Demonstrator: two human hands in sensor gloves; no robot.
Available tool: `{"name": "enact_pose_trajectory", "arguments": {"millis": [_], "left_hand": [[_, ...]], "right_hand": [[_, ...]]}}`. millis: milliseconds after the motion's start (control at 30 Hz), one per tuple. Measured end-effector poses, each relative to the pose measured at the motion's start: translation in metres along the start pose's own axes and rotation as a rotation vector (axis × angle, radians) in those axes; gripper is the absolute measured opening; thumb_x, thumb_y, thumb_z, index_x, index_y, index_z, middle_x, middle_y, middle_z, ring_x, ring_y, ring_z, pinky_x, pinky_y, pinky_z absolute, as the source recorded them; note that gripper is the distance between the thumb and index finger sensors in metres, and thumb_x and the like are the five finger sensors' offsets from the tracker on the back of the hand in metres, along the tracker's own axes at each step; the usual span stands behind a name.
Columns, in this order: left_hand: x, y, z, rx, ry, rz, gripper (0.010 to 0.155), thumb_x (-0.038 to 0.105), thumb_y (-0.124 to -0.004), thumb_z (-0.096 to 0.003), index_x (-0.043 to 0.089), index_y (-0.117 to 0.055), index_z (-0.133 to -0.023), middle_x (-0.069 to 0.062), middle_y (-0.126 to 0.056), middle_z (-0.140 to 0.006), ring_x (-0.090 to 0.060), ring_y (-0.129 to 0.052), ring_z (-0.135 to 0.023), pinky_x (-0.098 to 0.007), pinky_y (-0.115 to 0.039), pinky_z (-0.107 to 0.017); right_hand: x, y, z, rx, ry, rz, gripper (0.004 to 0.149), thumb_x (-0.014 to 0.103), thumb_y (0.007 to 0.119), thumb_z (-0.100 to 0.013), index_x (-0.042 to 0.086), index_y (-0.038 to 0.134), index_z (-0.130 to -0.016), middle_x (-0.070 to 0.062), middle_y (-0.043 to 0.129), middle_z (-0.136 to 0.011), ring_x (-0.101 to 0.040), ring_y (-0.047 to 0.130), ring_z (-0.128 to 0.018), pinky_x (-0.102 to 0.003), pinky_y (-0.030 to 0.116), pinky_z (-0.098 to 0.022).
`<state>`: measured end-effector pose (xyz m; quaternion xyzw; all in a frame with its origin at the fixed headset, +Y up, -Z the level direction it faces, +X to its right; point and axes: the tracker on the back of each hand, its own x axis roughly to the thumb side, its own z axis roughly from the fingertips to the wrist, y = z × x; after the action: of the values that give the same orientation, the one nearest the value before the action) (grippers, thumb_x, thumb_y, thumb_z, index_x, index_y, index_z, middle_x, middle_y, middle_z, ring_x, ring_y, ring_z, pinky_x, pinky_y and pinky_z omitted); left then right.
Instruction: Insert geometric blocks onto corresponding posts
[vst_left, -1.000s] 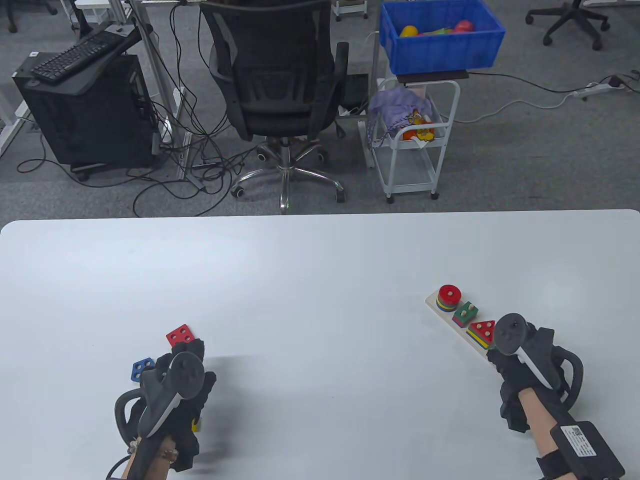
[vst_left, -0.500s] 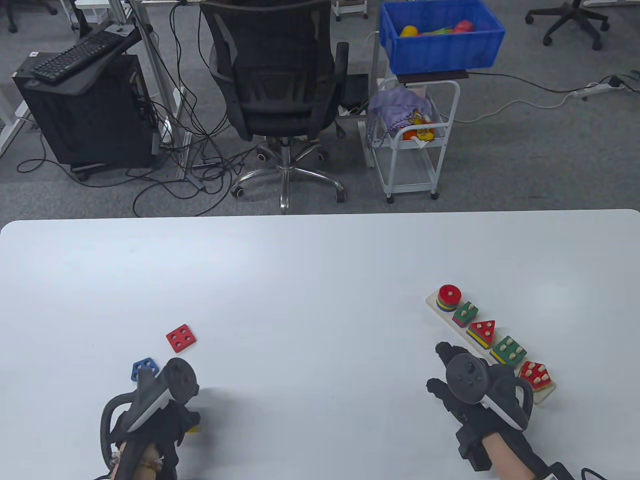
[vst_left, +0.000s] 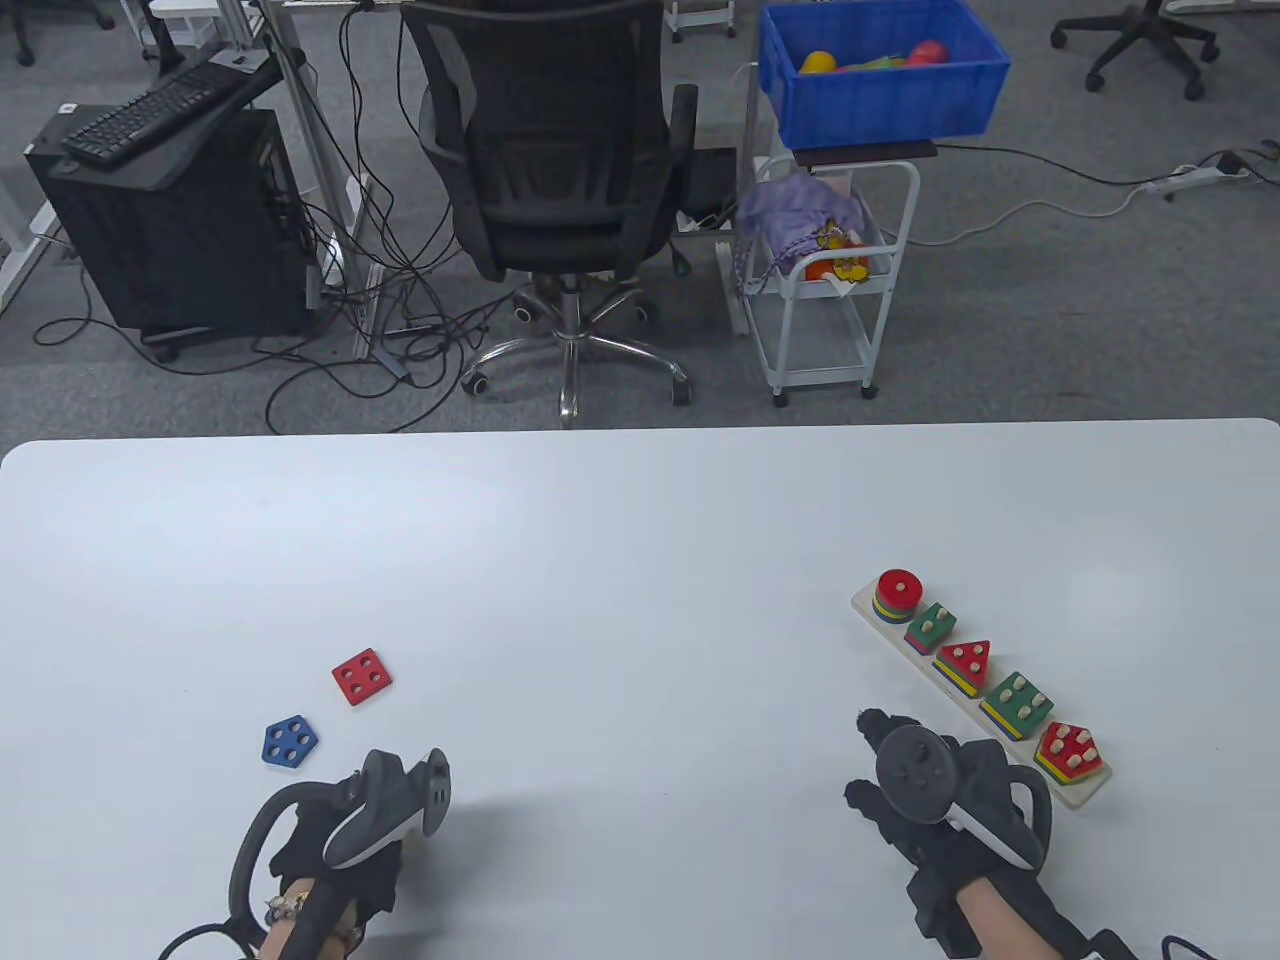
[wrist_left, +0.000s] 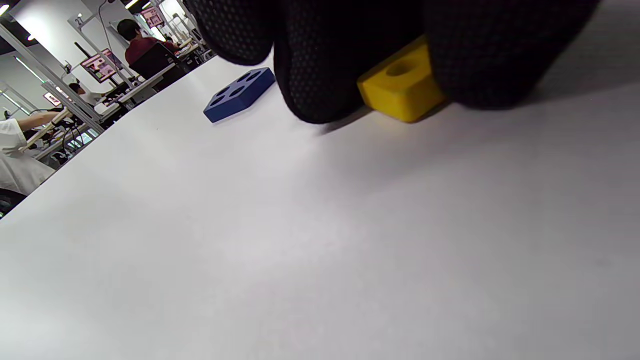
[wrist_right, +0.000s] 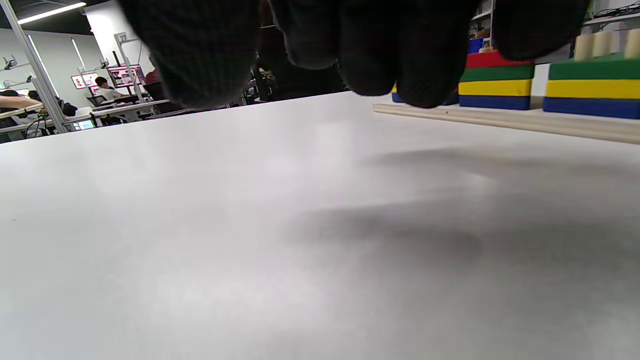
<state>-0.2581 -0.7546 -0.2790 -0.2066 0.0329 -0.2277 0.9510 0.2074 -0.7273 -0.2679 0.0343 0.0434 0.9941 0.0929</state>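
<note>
L hand (vst_left: 335, 850), black sensor glove, sits low at the near-left of the white bench (vst_left: 620, 560); in the left wrist view its fingers (wrist_left: 320, 75) curl round a small yellow painted-wood block w/ round holes (wrist_left: 402, 82), pinched on opposite side faces, block resting on or just off the bench surface. Yellow block is hidden under the glove in the table view. R hand (vst_left: 925, 800) hovers near the bench beside the pale wooden peg board (vst_left: 1075, 795), fingers hanging loose, holding nothing.

Still loose: blue pentagon block, five holes (vst_left: 290, 742), and red square block, four holes (vst_left: 361, 677), both flat on the bench, well apart from the board.

Handling, my read: blocks look light, rigid, glossy paint so prob a bit slick under fabric gloves; not fragile. Best grip is on flat side edges, thumb vs. fingers, keeping the holed top face clear so holes can line up w/ posts. Thin and flat, so fingertips need to get under or squeeze the edges firmly.
</note>
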Motion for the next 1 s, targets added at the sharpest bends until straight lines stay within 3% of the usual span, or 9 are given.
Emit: {"name": "enact_pose_trajectory", "arguments": {"millis": [133,300,433,533,667,833,1000], "left_hand": [[0.003,0.016,0.003,0.076,-0.052,0.150,0.066,0.050,-0.088,-0.0343,0.035,-0.065,-0.094,0.008,-0.080,-0.094,-0.009,-0.095,-0.081,-0.042,-0.071,-0.073],[0.027,0.054,0.008,0.085,-0.308,0.588,0.066,0.052,-0.085,-0.0363,0.032,-0.065,-0.096,0.006,-0.083,-0.092,-0.010,-0.098,-0.077,-0.041,-0.073,-0.070],[0.062,0.081,0.008,0.026,-0.518,0.866,0.066,0.053,-0.084,-0.0374,0.032,-0.063,-0.097,0.006,-0.082,-0.093,-0.010,-0.097,-0.077,-0.040,-0.073,-0.070],[0.097,0.097,0.010,-0.106,-0.683,1.132,0.067,0.054,-0.082,-0.0386,0.032,-0.061,-0.098,0.006,-0.081,-0.094,-0.010,-0.096,-0.078,-0.040,-0.073,-0.071],[0.144,0.101,0.019,-0.370,-0.870,1.416,0.066,0.053,-0.080,-0.0410,0.030,-0.058,-0.099,0.005,-0.078,-0.095,-0.011,-0.094,-0.081,-0.041,-0.071,-0.072],[0.170,0.096,0.026,-0.519,-0.948,1.503,0.066,0.056,-0.077,-0.0439,0.032,-0.052,-0.101,0.008,-0.074,-0.099,-0.009,-0.091,-0.087,-0.040,-0.069,-0.075],[0.169,0.095,0.026,-0.552,-0.988,1.547,0.065,0.054,-0.075,-0.0454,0.031,-0.052,-0.102,0.007,-0.072,-0.101,-0.011,-0.088,-0.090,-0.043,-0.066,-0.076]], "right_hand": [[0.009,-0.001,0.002,-0.012,-0.049,-0.015,0.069,0.045,0.081,-0.046,0.014,0.059,-0.104,-0.020,0.070,-0.102,-0.045,0.079,-0.087,-0.070,0.063,-0.060],[0.032,-0.002,0.008,-0.076,-0.184,-0.052,0.072,0.046,0.081,-0.045,0.014,0.057,-0.104,-0.019,0.069,-0.103,-0.045,0.079,-0.088,-0.070,0.064,-0.060],[0.053,-0.008,0.013,-0.135,-0.354,-0.104,0.075,0.047,0.082,-0.044,0.014,0.052,-0.105,-0.017,0.068,-0.103,-0.042,0.083,-0.086,-0.068,0.066,-0.060],[0.064,-0.014,0.019,-0.203,-0.457,-0.163,0.078,0.047,0.083,-0.043,0.015,0.049,-0.106,-0.015,0.067,-0.103,-0.040,0.083,-0.087,-0.068,0.066,-0.060],[0.076,-0.015,0.028,-0.260,-0.564,-0.236,0.086,0.049,0.084,-0.041,0.016,0.041,-0.107,-0.015,0.059,-0.107,-0.040,0.079,-0.091,-0.068,0.064,-0.062],[0.080,-0.012,0.034,-0.383,-0.583,-0.234,0.081,0.048,0.086,-0.040,0.016,0.049,-0.104,-0.013,0.068,-0.102,-0.037,0.087,-0.084,-0.065,0.069,-0.060],[0.081,-0.013,0.035,-0.452,-0.588,-0.265,0.078,0.045,0.088,-0.040,0.012,0.054,-0.102,-0.014,0.075,-0.095,-0.032,0.093,-0.076,-0.062,0.073,-0.057]]}}
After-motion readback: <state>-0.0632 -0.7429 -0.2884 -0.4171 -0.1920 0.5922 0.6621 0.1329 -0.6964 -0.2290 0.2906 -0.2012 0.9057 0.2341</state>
